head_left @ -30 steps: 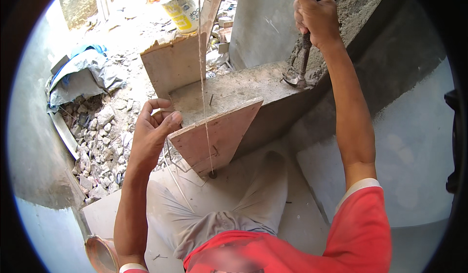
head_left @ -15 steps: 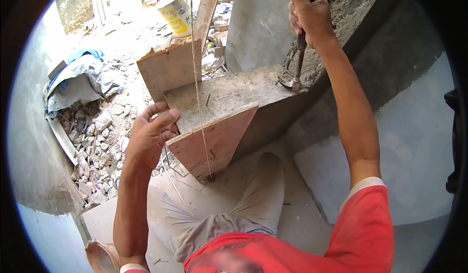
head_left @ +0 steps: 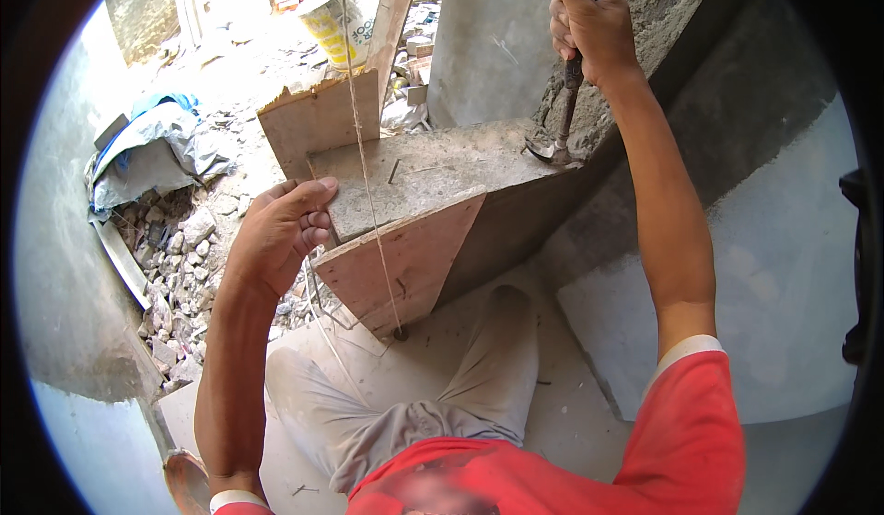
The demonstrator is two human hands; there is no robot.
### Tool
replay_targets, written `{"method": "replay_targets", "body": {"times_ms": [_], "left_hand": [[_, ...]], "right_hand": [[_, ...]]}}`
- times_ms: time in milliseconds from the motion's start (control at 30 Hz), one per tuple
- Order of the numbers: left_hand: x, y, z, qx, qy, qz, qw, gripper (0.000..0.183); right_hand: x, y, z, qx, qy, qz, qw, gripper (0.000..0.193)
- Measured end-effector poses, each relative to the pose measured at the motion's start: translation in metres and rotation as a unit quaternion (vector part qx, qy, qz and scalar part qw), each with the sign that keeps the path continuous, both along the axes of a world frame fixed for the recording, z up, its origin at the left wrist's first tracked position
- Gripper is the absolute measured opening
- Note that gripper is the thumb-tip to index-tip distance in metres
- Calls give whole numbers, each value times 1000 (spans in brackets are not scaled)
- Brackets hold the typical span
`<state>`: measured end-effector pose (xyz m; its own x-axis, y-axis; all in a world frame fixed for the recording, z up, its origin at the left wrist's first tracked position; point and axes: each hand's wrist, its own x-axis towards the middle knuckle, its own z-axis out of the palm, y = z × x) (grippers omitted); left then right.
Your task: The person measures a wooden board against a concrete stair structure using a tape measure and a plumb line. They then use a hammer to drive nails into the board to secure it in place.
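My right hand (head_left: 594, 32) is closed around the dark grip of a claw hammer (head_left: 571, 101). The hammer stands upright, its metal head resting on the far right end of a rough concrete ledge (head_left: 442, 161). At the ledge's left end is my left hand (head_left: 285, 225), fingers curled and thumb laid over the corner; what it pinches, if anything, is hidden. A reddish board (head_left: 405, 262) lines the ledge's near side, and a wooden board (head_left: 322, 124) stands at its far left. A string (head_left: 364, 165) runs down across the ledge and past the reddish board.
A bent nail (head_left: 394, 172) sticks up from the ledge. Broken rubble (head_left: 189, 257) and a crumpled silver-blue sheet (head_left: 152, 151) lie at the left. Beyond the ledge are a white-yellow bucket (head_left: 336, 27) and a leaning plank (head_left: 394, 18). Plastered walls (head_left: 737, 303) rise at the sides.
My left hand has shifted slightly left, its thumb now higher at the ledge corner. The string's upper part has moved left. The hammer stays almost in place.
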<state>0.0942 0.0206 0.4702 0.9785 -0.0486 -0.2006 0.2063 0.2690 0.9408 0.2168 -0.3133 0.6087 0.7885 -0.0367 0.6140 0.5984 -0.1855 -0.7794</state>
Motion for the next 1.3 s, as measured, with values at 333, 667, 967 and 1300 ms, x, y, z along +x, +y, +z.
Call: {"method": "replay_targets", "body": {"times_ms": [333,667,967,1300], "left_hand": [[-2,-11,9,9,-4,36,999,23],[1,-9,8,13,1,35,999,22],[-3,-10,2,4,-9,32,999,26],[-3,-9,-4,7,0,20,1000,26]], "right_hand": [[1,-1,1,4,0,-26,1000,48],[0,2,3,48,32,-31,998,47],[-11,1,7,29,16,-14,999,50],[-9,1,6,29,58,19,998,51]]}}
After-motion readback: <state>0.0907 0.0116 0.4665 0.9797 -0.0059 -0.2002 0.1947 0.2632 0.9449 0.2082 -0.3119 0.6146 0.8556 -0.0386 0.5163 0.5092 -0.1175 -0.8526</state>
